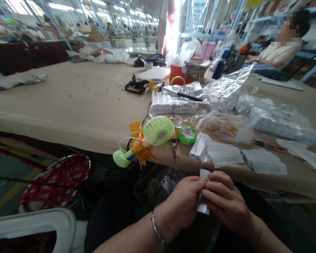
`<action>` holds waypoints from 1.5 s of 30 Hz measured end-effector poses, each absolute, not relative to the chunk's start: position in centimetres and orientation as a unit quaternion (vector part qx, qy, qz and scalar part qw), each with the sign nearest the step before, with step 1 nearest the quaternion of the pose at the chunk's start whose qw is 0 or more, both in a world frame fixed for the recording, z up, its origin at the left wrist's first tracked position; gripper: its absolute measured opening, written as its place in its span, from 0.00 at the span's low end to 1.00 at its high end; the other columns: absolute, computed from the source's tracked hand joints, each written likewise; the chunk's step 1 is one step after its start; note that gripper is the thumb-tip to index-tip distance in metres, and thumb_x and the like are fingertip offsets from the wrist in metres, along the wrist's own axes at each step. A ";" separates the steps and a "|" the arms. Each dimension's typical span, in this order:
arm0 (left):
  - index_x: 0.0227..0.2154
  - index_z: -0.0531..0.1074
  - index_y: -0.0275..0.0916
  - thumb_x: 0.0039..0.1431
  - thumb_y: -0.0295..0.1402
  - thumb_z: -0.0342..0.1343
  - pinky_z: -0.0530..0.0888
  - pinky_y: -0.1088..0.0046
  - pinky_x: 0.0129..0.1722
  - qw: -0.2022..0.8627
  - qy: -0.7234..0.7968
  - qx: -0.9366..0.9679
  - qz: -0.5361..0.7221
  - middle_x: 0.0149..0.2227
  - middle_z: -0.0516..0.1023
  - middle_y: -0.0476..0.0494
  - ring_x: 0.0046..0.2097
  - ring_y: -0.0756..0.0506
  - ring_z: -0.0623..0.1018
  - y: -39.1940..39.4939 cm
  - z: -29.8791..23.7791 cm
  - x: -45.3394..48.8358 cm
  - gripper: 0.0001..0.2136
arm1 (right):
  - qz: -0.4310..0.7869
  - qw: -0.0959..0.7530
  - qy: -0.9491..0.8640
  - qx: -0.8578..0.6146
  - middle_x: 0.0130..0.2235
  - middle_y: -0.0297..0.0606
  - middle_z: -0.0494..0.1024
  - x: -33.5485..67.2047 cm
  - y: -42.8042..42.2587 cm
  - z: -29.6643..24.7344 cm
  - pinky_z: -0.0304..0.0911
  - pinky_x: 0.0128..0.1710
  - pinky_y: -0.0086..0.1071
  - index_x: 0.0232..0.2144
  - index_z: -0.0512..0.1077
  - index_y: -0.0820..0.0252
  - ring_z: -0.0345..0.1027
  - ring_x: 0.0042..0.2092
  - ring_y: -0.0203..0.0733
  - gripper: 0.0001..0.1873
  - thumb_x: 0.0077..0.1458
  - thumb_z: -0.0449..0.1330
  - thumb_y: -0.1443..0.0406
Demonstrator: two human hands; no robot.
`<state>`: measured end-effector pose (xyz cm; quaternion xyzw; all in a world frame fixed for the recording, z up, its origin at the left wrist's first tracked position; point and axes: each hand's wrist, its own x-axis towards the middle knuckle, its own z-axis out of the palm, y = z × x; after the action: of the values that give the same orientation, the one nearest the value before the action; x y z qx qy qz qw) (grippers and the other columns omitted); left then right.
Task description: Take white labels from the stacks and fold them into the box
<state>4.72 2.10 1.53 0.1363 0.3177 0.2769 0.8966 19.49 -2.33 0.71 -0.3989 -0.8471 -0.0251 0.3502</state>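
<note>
- Dark handwriting [185,106] is running across the plastic-wrapped bundle [162,101], just above and right of the frame's centre, but I'm not making out its words.
- Tiny print is covering the paper slips [222,154], lower right, too small for reading.

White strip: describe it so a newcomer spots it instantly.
From the brown table, look below its near edge, right of centre. There the left hand and right hand hold the white strip; unlike the paper stacks, it is off the table.

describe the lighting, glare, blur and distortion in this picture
Head view: bright strip behind the table blown out, clear plastic glinting; same view: left hand and right hand softly lit, far workshop hazy, the table's front edge bowed.
</note>
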 end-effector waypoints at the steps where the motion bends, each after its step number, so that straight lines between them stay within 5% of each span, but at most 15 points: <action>1: 0.29 0.74 0.28 0.41 0.31 0.66 0.64 0.79 0.24 0.894 0.317 0.134 0.287 0.25 0.73 0.45 0.24 0.53 0.71 2.1 1.5 4.6 0.13 | -0.015 0.349 -0.852 -0.389 0.39 0.42 0.77 19.5 -2.0 1.0 0.63 0.51 0.49 0.42 0.73 0.60 0.64 0.50 0.49 0.12 0.53 0.59 0.67; 7: 0.31 0.71 0.29 0.53 0.38 0.57 0.70 0.70 0.25 0.887 0.343 0.184 0.250 0.24 0.75 0.39 0.22 0.48 0.74 1.8 1.4 3.5 0.13 | -0.037 0.392 -0.814 -0.427 0.39 0.43 0.74 18.8 3.3 4.5 0.63 0.48 0.44 0.43 0.71 0.61 0.64 0.49 0.48 0.12 0.56 0.54 0.69; 11: 0.31 0.70 0.30 0.55 0.37 0.55 0.70 0.72 0.25 0.878 0.373 0.196 0.228 0.24 0.75 0.39 0.23 0.48 0.75 0.9 0.5 3.1 0.12 | -0.115 0.253 -0.797 -0.536 0.53 0.47 0.69 17.8 7.4 5.9 0.53 0.55 0.54 0.50 0.69 0.60 0.54 0.57 0.58 0.18 0.57 0.56 0.62; 14: 0.31 0.70 0.30 0.55 0.38 0.55 0.70 0.73 0.24 0.872 0.378 0.209 0.230 0.24 0.75 0.40 0.23 0.48 0.75 0.5 -0.4 2.8 0.13 | -0.113 0.212 -0.800 -0.550 0.55 0.45 0.68 17.4 8.7 5.7 0.50 0.56 0.55 0.47 0.71 0.57 0.52 0.59 0.58 0.15 0.58 0.55 0.62; 17: 0.33 0.70 0.30 0.56 0.40 0.54 0.69 0.73 0.24 0.870 0.371 0.219 0.240 0.23 0.76 0.40 0.22 0.48 0.74 0.4 -0.9 2.2 0.14 | -0.096 0.299 -0.782 -0.538 0.49 0.45 0.72 18.2 8.0 5.3 0.58 0.52 0.46 0.45 0.71 0.59 0.61 0.54 0.51 0.13 0.58 0.54 0.64; 20: 0.33 0.69 0.30 0.56 0.39 0.55 0.69 0.74 0.24 0.860 0.397 0.211 0.240 0.23 0.76 0.41 0.22 0.48 0.74 0.5 -0.8 1.7 0.13 | -0.082 0.404 -0.714 -0.566 0.34 0.37 0.75 20.8 5.4 4.9 0.65 0.38 0.33 0.34 0.70 0.58 0.69 0.37 0.40 0.06 0.57 0.57 0.62; 24: 0.34 0.69 0.30 0.55 0.37 0.56 0.70 0.74 0.25 0.845 0.431 0.219 0.228 0.23 0.77 0.40 0.23 0.48 0.75 0.4 -0.9 1.3 0.13 | -0.081 0.434 -0.627 -0.641 0.28 0.34 0.73 25.8 0.2 3.6 0.64 0.34 0.31 0.26 0.67 0.57 0.69 0.31 0.38 0.12 0.61 0.51 0.62; 29: 0.32 0.70 0.30 0.54 0.38 0.58 0.71 0.73 0.26 0.847 0.431 0.218 0.222 0.24 0.77 0.41 0.24 0.48 0.75 -0.3 -1.6 1.6 0.13 | -0.210 0.291 -0.621 -0.697 0.46 0.50 0.72 30.6 -4.4 -0.4 0.60 0.51 0.49 0.49 0.68 0.64 0.64 0.50 0.54 0.20 0.59 0.52 0.59; 33: 0.32 0.70 0.30 0.53 0.38 0.59 0.70 0.73 0.24 0.851 0.424 0.221 0.218 0.23 0.77 0.41 0.23 0.48 0.74 -0.8 -1.6 2.2 0.13 | -0.232 0.221 -0.645 -0.694 0.53 0.50 0.69 31.8 -5.5 -3.1 0.56 0.56 0.50 0.56 0.62 0.64 0.59 0.56 0.54 0.23 0.59 0.53 0.64; 45: 0.32 0.71 0.30 0.53 0.38 0.59 0.71 0.72 0.26 0.851 0.425 0.231 0.204 0.24 0.77 0.41 0.24 0.48 0.75 -1.2 -0.4 3.5 0.12 | -0.220 0.429 -0.574 -0.662 0.42 0.41 0.78 32.2 -5.4 -0.4 0.66 0.49 0.44 0.39 0.75 0.57 0.71 0.46 0.45 0.09 0.56 0.57 0.67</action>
<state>3.51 -1.18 -0.35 0.2309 0.4245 0.2036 0.8515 32.17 -5.35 -0.35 -0.6621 -0.5736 -0.2204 0.4290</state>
